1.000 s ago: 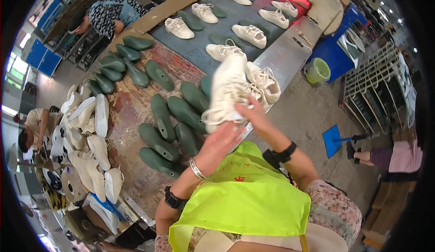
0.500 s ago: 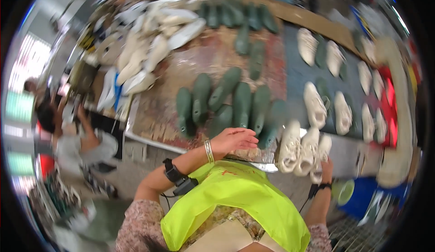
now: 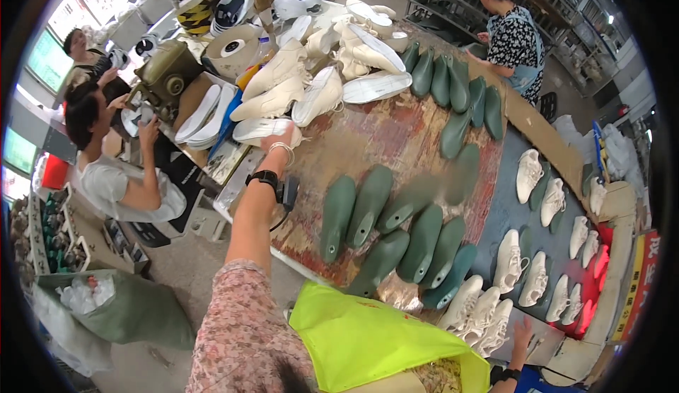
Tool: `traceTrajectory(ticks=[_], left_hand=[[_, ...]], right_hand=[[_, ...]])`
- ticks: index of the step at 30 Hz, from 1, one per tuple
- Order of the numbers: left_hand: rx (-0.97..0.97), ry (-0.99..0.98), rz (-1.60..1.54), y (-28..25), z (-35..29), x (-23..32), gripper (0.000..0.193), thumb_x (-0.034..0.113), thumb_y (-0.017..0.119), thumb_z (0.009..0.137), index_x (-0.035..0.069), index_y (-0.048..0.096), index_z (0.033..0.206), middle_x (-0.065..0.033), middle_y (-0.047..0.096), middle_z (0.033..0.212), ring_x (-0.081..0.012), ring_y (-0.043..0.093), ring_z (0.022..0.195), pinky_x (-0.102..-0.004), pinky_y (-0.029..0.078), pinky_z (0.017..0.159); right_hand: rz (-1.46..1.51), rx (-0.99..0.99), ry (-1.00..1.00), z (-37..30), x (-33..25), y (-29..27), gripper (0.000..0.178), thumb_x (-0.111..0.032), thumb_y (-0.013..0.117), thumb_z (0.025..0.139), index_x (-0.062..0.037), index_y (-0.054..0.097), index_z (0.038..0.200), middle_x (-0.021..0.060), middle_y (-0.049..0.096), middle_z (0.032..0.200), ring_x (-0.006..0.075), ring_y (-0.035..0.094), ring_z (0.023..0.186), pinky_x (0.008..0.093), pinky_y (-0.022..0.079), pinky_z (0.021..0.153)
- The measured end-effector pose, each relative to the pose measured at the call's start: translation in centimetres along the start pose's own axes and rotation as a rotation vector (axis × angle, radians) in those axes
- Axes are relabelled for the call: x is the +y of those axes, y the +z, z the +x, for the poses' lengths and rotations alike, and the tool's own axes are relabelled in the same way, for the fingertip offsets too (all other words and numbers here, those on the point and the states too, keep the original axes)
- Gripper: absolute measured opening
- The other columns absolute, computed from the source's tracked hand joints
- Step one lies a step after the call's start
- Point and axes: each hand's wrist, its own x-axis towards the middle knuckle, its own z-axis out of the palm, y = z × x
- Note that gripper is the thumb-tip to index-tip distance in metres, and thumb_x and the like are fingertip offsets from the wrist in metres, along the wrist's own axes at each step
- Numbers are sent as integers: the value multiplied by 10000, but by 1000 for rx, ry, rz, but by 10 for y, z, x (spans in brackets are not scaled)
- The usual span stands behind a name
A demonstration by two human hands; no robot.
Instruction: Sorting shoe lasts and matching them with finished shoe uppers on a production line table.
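My left hand [image 3: 280, 137] is stretched to the far left of the table, its fingers closed on a cream shoe [image 3: 256, 131] at the edge of a heap of similar shoes; part of the grip is hidden. Low on the right, my right hand [image 3: 522, 335] holds nothing, its fingers apart. Just left of it three cream lace-up sneakers [image 3: 481, 314] stand side by side at the table's near edge. Several green shoe lasts [image 3: 369, 202] lie in the middle of the worn tabletop [image 3: 318, 156]. More green lasts [image 3: 440, 80] are lined up at the back.
A blue-grey surface [image 3: 488, 248] on the right carries rows of cream sneakers [image 3: 508, 260] and lasts, bordered by cardboard [image 3: 548, 135]. White soles [image 3: 209, 113] lie at the left. One person [image 3: 117, 174] sits at the left; another [image 3: 513, 43] stands at the back.
My left hand has moved from above the near lasts to the shoe heap at the far left. My right hand has come away from the near sneakers. The view has shifted too.
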Motion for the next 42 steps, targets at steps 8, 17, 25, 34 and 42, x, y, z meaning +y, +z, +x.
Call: traceTrajectory(ticks=[8, 17, 25, 34, 42], left_hand=[[-407, -680, -1319, 23, 14, -46, 810, 472, 702, 744, -53, 394, 1279, -189, 526, 1241, -287, 576, 1054, -401, 477, 893], [-645, 279, -963, -185, -210, -55, 602, 140, 671, 796, -12, 382, 1302, -202, 446, 1306, -314, 462, 1177, -427, 362, 993], [-858, 1551, -443, -218, -381, -16, 801, 175, 683, 738, -105, 260, 1357, -287, 382, 1323, -413, 415, 1202, -482, 349, 995], [-876, 2384, -12, -209, -498, -1, 559, 244, 647, 771, -4, 487, 1246, -124, 558, 1214, -187, 631, 816, -310, 520, 657], [-1201, 2196, -137, -192, -514, 4, 421, 157, 660, 770, 57, 553, 1165, -88, 576, 1178, -232, 624, 866, -314, 514, 725]], right_hand=[[148, -316, -60, -22, -247, -31, 428, -139, 590, 847, 42, 504, 1225, 124, 595, 1134, 137, 588, 778, 268, 484, 685], [607, -962, -492, -102, -502, 79, 633, -58, 609, 845, -89, 318, 1406, 116, 457, 1342, 218, 507, 1157, 344, 457, 928], [1400, -799, -165, -133, -488, 105, 873, -206, 678, 824, -65, 102, 1465, 169, 277, 1437, 229, 393, 1248, 338, 364, 1001], [1481, -450, 91, -127, -305, 74, 545, -197, 673, 835, 0, 464, 1298, 102, 559, 1193, 149, 543, 1039, 282, 447, 888], [1580, 144, 244, -103, 9, -60, 414, -288, 471, 947, -3, 504, 1245, 103, 586, 1184, 198, 580, 1050, 336, 454, 919]])
